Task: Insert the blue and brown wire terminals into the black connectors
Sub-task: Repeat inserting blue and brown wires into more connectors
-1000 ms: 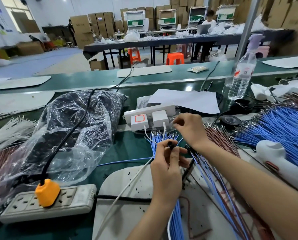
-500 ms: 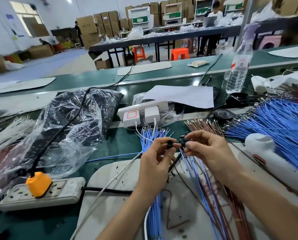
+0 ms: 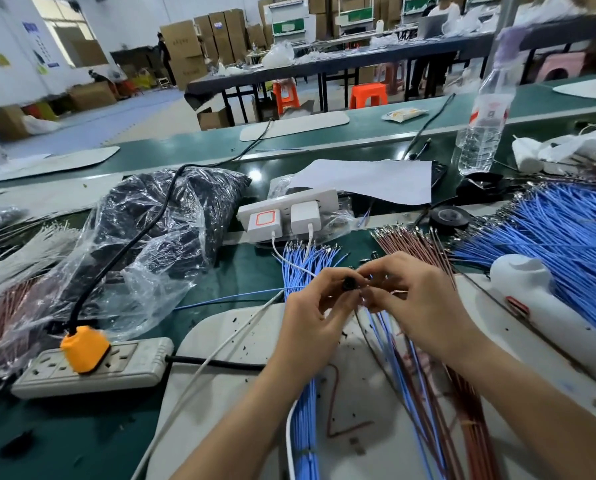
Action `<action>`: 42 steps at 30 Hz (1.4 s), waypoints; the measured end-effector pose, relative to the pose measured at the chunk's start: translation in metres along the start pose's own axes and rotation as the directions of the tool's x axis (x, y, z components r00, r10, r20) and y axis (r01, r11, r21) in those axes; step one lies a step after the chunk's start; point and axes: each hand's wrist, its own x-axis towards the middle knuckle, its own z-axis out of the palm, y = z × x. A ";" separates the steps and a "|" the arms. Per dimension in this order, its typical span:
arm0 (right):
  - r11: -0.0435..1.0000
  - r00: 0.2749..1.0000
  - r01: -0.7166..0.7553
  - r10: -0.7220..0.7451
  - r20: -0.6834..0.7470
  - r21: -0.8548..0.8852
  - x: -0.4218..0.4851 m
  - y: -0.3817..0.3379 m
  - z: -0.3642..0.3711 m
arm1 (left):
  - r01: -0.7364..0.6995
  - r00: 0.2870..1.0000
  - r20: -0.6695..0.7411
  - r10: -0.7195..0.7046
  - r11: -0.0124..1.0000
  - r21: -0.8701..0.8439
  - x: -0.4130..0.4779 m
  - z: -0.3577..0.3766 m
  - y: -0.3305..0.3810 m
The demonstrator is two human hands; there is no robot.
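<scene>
Just right of the frame's centre, the left hand (image 3: 310,317) has its grip closed on a small black round connector (image 3: 349,283), pinched between thumb and forefinger with its open end facing the camera. The right hand (image 3: 418,306) meets it from the right, fingers curled and fingertips bunched against the connector. What that grip pinches is hidden by the fingers, so I cannot tell.

Both hands hover over a pale grey mat (image 3: 220,341) on the green worktop (image 3: 241,271). A tied bundle of thin blue wires (image 3: 307,410) runs under the left hand toward the bottom edge. A loose fan of brown wires with metal terminals (image 3: 414,244) lies just beyond the right hand, and more blue and brown strands trail below it.

At the right edge are a big pile of blue wires (image 3: 566,230) and a white plastic tool (image 3: 546,306). At lower left sits a white power strip (image 3: 116,372) with an orange plug (image 3: 83,348). Above it is a clear plastic bag of dark parts (image 3: 158,230). A second white power strip carrying two white chargers (image 3: 289,209) lies above the centre, beside a roll of black tape (image 3: 449,218).
</scene>
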 end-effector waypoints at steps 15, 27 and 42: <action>0.935 0.988 0.009 0.047 -0.148 0.353 -0.004 -0.016 -0.002 | 0.036 0.999 -0.041 -0.033 0.997 0.068 0.002 0.002 -0.004; 0.988 0.986 0.137 -0.142 -0.084 -0.068 -0.003 -0.006 -0.004 | -0.022 0.996 -0.075 0.045 0.959 0.283 0.002 0.001 0.000; 0.797 0.924 -0.379 0.297 0.241 0.471 0.004 0.005 -0.015 | 0.090 0.993 0.056 -0.101 0.980 0.179 -0.002 -0.001 -0.001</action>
